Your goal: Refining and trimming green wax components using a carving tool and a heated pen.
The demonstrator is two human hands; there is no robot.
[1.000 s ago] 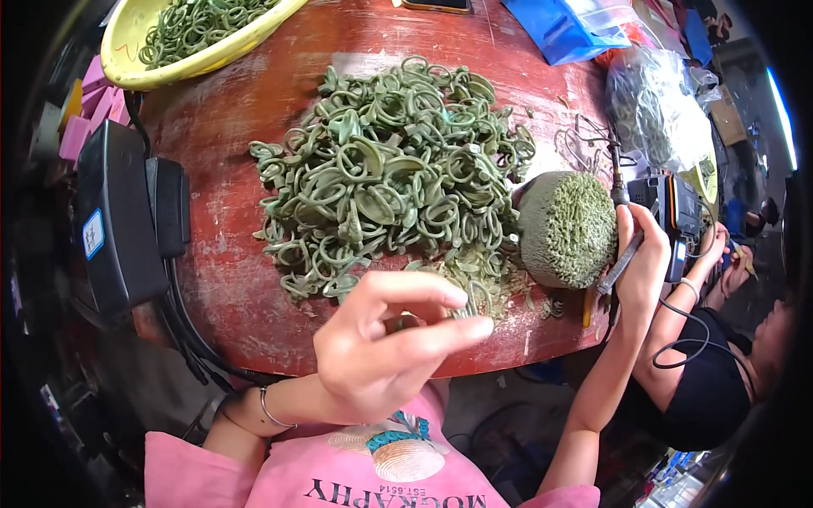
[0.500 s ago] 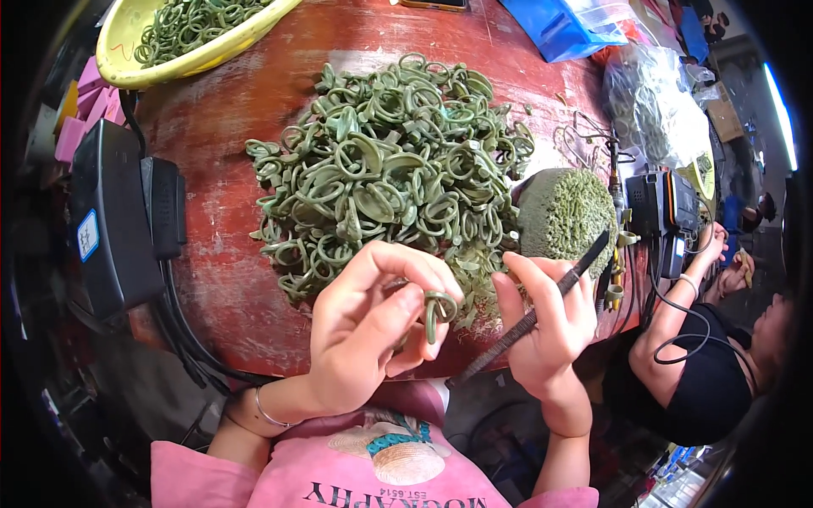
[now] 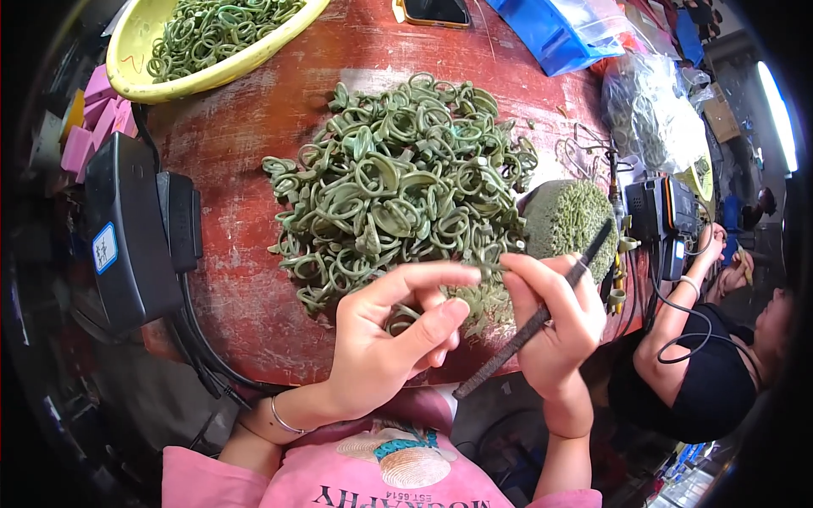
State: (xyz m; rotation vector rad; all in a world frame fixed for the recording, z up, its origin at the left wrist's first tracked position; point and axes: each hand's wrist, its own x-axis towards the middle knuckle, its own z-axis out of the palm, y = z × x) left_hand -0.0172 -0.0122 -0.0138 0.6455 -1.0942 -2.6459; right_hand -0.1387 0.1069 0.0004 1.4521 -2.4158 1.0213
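Observation:
My left hand [image 3: 394, 339] is at the near edge of the pile, thumb and forefinger apart at the tips. In the curl of its fingers a green ring [image 3: 403, 318] shows, partly hidden. My right hand [image 3: 559, 330] grips a slim dark file [image 3: 518, 345], rough along its lower length and smooth and black at its upper end. The file slants down toward my body. Right thumb and forefinger reach left, close to the left forefinger; whether they also pinch something small I cannot tell. Beyond both hands lies a large heap of green rings [image 3: 398, 186].
On the red table [image 3: 237, 279] are a yellow basin [image 3: 203, 85] of rings, a phone [image 3: 436, 12], a blue bin [image 3: 550, 38] and a rough green block [image 3: 567, 220]. A black device [image 3: 127, 237] with cables stands left. At right, a plastic bag [image 3: 652, 110] and another person [image 3: 686, 364].
The green ring held at my left fingertips is no longer there, and the left thumb and forefinger have spread. The view has shifted slightly. My right hand still holds the file.

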